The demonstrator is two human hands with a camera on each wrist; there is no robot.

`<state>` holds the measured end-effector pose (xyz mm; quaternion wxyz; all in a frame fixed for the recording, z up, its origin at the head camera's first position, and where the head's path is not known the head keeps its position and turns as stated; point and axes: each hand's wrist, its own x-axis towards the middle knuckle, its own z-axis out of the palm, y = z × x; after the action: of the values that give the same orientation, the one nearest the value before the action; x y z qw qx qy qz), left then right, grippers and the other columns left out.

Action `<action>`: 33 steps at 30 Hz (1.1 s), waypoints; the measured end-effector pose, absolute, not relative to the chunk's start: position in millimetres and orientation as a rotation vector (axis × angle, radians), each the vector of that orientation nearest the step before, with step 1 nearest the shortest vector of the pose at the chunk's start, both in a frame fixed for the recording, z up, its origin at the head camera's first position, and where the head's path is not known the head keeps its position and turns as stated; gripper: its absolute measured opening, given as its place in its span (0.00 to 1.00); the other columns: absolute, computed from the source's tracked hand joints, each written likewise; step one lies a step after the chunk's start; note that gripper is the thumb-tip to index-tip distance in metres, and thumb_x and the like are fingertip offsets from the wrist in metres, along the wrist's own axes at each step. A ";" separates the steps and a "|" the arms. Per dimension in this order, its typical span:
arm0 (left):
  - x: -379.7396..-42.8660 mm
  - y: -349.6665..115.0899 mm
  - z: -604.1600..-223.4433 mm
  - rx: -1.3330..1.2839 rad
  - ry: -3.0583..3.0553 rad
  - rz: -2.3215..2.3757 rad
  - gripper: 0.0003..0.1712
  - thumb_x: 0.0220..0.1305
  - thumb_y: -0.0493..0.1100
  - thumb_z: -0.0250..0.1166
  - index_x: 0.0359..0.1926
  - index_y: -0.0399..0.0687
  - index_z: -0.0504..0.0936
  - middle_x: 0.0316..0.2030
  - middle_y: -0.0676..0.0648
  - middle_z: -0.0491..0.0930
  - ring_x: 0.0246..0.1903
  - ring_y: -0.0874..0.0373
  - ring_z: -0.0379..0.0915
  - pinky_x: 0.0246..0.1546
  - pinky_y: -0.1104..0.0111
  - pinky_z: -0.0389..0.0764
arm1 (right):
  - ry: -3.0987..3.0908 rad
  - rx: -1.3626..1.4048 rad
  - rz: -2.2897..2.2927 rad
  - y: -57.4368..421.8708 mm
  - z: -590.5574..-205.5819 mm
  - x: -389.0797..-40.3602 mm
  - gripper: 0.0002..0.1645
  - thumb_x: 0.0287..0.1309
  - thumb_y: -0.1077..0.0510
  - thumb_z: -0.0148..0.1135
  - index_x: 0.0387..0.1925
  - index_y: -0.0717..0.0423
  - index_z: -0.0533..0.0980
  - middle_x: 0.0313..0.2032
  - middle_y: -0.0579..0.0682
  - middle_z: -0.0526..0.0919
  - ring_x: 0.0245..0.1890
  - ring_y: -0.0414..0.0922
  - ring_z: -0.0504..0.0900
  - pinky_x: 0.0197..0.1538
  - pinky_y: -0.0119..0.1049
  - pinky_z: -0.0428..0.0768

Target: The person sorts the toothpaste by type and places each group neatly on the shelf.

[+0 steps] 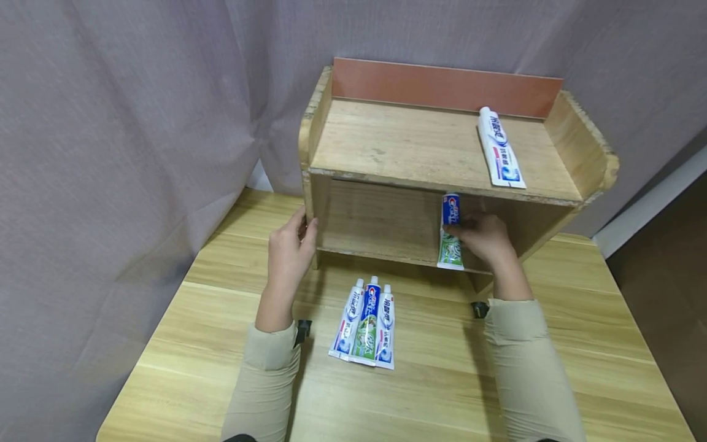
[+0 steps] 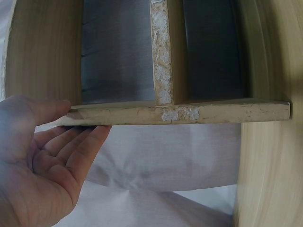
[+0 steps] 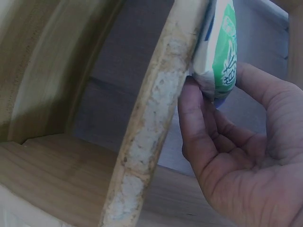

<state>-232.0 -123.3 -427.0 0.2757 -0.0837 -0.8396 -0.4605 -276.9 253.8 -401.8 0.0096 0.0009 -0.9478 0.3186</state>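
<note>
A small wooden shelf (image 1: 386, 135) with two boards stands on the table. My left hand (image 1: 289, 252) grips the front edge of its left side panel (image 2: 137, 113), thumb on one face and fingers on the other. On the lower board, toward the right, my right hand (image 1: 488, 239) pinches a blue and green toothpaste tube (image 1: 450, 252), cap toward the back. The right wrist view shows the tube's green end (image 3: 225, 52) between thumb and fingers, at the board's front edge (image 3: 151, 113). A white toothpaste tube (image 1: 501, 150) lies on the upper board at the right.
Three toothpaste tubes lie side by side on the table (image 1: 431, 387) before the shelf: a white tube (image 1: 349, 319), a blue and green tube (image 1: 367, 328) and another white tube (image 1: 386, 328). A grey curtain (image 1: 166, 123) hangs behind. A brown surface (image 1: 663, 270) is at the right.
</note>
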 end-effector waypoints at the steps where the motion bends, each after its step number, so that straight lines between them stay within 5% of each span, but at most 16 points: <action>1: -232.0 -123.2 -426.9 -0.223 -2.258 -1.237 0.18 0.73 0.39 0.61 0.58 0.32 0.80 0.47 0.33 0.85 0.44 0.45 0.86 0.43 0.67 0.90 | -2.958 0.003 0.994 254.1 -402.8 -277.5 0.31 0.59 0.40 0.70 0.45 0.65 0.80 0.35 0.58 0.86 0.33 0.54 0.82 0.37 0.42 0.82; 9: -232.1 -122.7 -427.1 -0.215 -2.261 -1.250 0.19 0.73 0.39 0.61 0.59 0.32 0.79 0.48 0.33 0.84 0.45 0.45 0.85 0.44 0.67 0.89 | -2.955 0.021 0.932 255.4 -408.8 -280.1 0.29 0.61 0.40 0.68 0.41 0.65 0.80 0.38 0.64 0.85 0.36 0.59 0.80 0.38 0.47 0.81; 20: -231.7 -121.9 -424.2 -0.208 -2.258 -1.257 0.19 0.72 0.39 0.61 0.59 0.32 0.79 0.49 0.33 0.84 0.47 0.44 0.85 0.45 0.68 0.88 | -3.052 -0.053 1.005 255.1 -406.6 -280.2 0.43 0.64 0.34 0.60 0.57 0.71 0.74 0.56 0.75 0.76 0.54 0.71 0.75 0.58 0.63 0.78; 33: -231.8 -122.1 -425.7 -0.215 -2.254 -1.246 0.19 0.72 0.38 0.61 0.59 0.31 0.79 0.48 0.33 0.84 0.47 0.44 0.85 0.45 0.67 0.89 | -3.084 -0.074 1.002 254.6 -411.8 -274.4 0.54 0.66 0.28 0.53 0.67 0.73 0.66 0.66 0.76 0.66 0.65 0.73 0.65 0.69 0.65 0.68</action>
<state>-231.8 -122.1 -425.7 0.2752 -0.0799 -0.8384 -0.4635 -274.4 254.6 -411.8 -0.0509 -0.0227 -0.9496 0.3084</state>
